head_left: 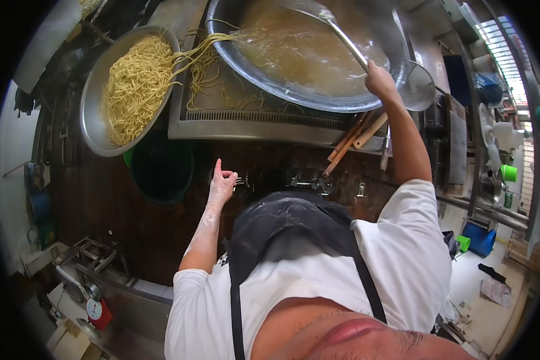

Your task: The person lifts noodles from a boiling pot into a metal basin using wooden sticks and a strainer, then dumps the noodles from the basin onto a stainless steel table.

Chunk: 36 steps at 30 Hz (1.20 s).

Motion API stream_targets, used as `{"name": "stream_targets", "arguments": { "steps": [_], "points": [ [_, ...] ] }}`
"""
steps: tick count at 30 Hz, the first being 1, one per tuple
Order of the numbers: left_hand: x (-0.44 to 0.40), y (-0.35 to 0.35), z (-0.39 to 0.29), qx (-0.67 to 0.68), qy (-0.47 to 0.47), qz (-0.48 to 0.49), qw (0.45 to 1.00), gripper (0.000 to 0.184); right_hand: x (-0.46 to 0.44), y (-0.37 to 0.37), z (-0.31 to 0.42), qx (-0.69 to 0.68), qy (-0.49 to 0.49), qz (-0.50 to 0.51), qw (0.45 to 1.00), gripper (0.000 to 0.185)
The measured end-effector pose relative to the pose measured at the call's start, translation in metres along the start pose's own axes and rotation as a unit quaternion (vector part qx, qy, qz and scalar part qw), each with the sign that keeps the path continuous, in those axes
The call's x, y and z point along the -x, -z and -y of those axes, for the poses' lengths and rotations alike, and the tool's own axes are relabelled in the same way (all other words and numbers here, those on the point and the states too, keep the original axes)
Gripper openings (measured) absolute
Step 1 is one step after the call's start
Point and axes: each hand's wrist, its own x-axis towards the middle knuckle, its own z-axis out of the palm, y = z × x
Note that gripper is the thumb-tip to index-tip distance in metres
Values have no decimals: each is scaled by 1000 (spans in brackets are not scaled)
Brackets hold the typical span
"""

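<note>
My right hand is wrapped around the metal handle of a long skimmer. The skimmer's head dips into the cloudy, bubbling water of a large metal pot. Lower down at the left, my left hand hangs in front of the stove, dusted white, with the index finger extended and the other fingers loosely bent. I see nothing held in it. Yellow noodles are heaped in a wide metal bowl left of the pot. Some strands trail from the bowl to the pot's rim.
Loose noodles lie on the metal stove top. Wooden handles stick out over its front edge. A metal strainer sits right of the pot. Below the bowl is a dark green bucket. A red scale stands behind at lower left.
</note>
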Motion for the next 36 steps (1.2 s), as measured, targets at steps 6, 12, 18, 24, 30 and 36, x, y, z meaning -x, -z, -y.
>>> {"name": "stream_targets", "arguments": {
  "steps": [6,12,18,24,30,36],
  "points": [
    [-11,9,-16,-14,3,5,1000,86,58,19,-43,-46,-102,-18,994,29],
    [-27,1,-19,-28,6,9,1000,87,34,-3,-104,-65,-201,14,977,41],
    [-26,-8,-40,-33,53,-16,998,86,-108,-107,-168,52,-60,174,982,30],
    [-19,-18,-30,-8,92,-33,995,87,-198,-86,-53,-203,-243,158,935,26],
    [6,-22,-17,20,131,-37,990,86,-233,-94,-15,-212,-153,185,947,18],
    [13,-15,-1,14,113,-34,993,87,-197,-104,22,-205,-69,241,946,22]
  ]
}}
